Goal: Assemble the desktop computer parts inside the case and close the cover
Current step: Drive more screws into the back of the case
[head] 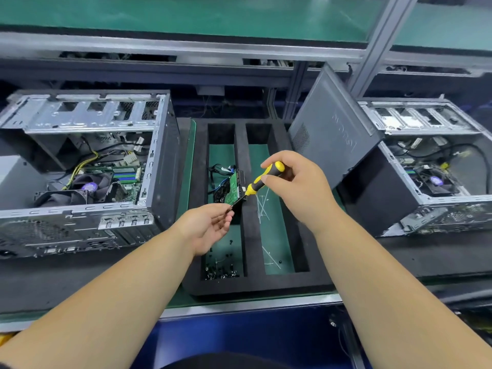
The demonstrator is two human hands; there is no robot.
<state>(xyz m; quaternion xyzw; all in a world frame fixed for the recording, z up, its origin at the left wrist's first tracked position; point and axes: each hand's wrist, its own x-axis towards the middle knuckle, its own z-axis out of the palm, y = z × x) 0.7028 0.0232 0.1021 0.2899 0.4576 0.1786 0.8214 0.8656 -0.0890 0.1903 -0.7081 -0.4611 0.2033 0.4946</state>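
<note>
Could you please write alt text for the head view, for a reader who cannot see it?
The right hand grips a yellow-and-black screwdriver over a black foam tray, its tip at the left hand's fingers. Open computer cases sit on either side.

Just right of your right-hand fingers (269, 166), the leaning grey side panel (332, 131) bears embossed lettering. You cannot make it out. Nothing else reads.
</note>
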